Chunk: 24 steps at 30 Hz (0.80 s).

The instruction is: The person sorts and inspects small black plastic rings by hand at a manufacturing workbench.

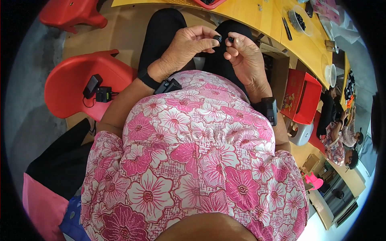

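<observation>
Over my lap, both hands are raised close together near the table's front edge. My left hand (192, 42) pinches a small round black part (218, 38) between thumb and forefinger. A second small black part (230, 39) sits in the fingertips of my right hand (246, 56), a short gap away from the first. Both pieces are too small to name more closely. On the yellow table (257, 18) to the right, a clear plastic tub (292, 24) holds several similar small black pieces.
A black pen (287, 29) lies beside the tub. Farther right are a clear bowl (330, 75) and a red box (299, 96). A red chair (64, 88) at my left carries black devices with a cable (103, 94). Other people (339, 138) sit at the far right.
</observation>
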Available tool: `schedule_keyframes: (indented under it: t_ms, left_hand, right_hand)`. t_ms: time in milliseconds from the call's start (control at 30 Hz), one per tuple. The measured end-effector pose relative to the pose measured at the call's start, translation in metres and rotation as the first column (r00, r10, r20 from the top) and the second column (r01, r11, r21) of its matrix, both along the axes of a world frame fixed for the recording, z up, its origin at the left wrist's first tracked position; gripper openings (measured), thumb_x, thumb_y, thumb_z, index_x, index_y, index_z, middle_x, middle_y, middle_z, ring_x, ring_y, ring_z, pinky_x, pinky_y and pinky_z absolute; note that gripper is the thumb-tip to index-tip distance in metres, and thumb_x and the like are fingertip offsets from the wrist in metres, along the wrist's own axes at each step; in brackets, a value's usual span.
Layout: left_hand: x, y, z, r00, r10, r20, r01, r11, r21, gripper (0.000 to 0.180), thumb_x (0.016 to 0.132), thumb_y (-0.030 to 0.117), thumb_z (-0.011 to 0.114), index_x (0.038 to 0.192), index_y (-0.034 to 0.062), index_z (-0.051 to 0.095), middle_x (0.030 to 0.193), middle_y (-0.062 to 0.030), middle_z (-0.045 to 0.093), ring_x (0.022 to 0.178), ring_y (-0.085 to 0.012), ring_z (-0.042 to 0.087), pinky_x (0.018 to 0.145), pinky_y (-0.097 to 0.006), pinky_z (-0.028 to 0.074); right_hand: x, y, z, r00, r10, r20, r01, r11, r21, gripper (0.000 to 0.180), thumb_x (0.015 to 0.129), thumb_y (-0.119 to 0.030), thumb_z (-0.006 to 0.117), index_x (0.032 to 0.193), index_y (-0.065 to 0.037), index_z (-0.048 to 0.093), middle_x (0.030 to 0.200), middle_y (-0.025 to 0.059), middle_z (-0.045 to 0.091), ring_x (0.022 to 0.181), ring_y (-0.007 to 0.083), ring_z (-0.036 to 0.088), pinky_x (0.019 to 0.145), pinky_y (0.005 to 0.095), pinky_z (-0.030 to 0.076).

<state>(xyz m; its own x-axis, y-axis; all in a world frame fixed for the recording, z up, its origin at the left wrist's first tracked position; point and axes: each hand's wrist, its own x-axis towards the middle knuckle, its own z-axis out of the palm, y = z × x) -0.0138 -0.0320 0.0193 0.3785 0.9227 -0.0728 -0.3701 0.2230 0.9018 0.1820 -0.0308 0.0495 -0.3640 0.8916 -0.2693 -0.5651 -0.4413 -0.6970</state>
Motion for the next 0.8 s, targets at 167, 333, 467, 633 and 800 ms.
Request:
schedule_keyframes:
  t_ms: [167,333,467,633,800]
  left_hand:
    - [0.0005,-0.0017,0.0032,0.999,0.039,-0.033,-0.038,0.998,0.052,0.025,0.086,0.015,0.066,0.105,-0.0005,0.063,0.089,-0.0049,0.066,0.078,-0.0090,0.063,0.072,-0.021,0.053]
    - [-0.0007,-0.0008,0.0005,0.996,0.024,-0.084,-0.019,0.997,0.069,0.024,0.087,0.015,0.065,0.106,0.0003,0.062,0.089,-0.0041,0.066,0.079,-0.0091,0.063,0.073,-0.022,0.053]
    - [-0.0008,-0.0015,0.0059,0.994,0.005,-0.107,0.003,0.998,0.070,0.022,0.087,0.014,0.065,0.105,0.0009,0.062,0.088,-0.0028,0.064,0.079,-0.0087,0.061,0.074,-0.022,0.051]
    - [-0.0013,-0.0015,0.0042,0.997,0.008,-0.079,-0.004,0.998,0.059,0.021,0.087,0.014,0.065,0.103,0.0008,0.062,0.087,-0.0021,0.064,0.077,-0.0077,0.060,0.072,-0.021,0.051]
    - [-0.0013,-0.0013,0.0033,0.998,0.010,-0.058,-0.006,0.998,0.066,0.021,0.087,0.013,0.065,0.103,0.0006,0.063,0.085,-0.0016,0.064,0.076,-0.0073,0.059,0.071,-0.021,0.050]
  right_hand:
    - [-0.0054,-0.0008,0.0039,0.997,0.005,0.071,-0.009,0.998,0.063,0.020,0.090,-0.008,0.058,0.105,0.005,0.059,0.087,0.0093,0.061,0.066,0.0105,0.056,0.065,0.0284,0.055]
    - [-0.0065,0.0016,0.0045,0.997,0.022,0.076,-0.029,0.996,0.084,0.018,0.090,-0.006,0.057,0.104,0.005,0.060,0.086,0.0087,0.061,0.066,0.0105,0.056,0.065,0.0286,0.055]
    - [-0.0061,0.0038,0.0045,0.992,0.032,0.125,-0.044,0.994,0.099,0.017,0.089,-0.006,0.058,0.102,0.004,0.061,0.082,0.0075,0.061,0.064,0.0102,0.055,0.063,0.0280,0.055]
    - [-0.0088,0.0064,0.0080,0.971,0.044,0.234,-0.075,0.989,0.125,0.015,0.089,-0.005,0.059,0.100,0.004,0.062,0.078,0.0063,0.060,0.062,0.0095,0.054,0.061,0.0276,0.055]
    - [-0.0095,0.0078,0.0093,0.955,0.031,0.296,-0.083,0.983,0.164,0.013,0.088,-0.003,0.059,0.098,0.004,0.063,0.075,0.0058,0.059,0.061,0.0100,0.055,0.061,0.0279,0.056]
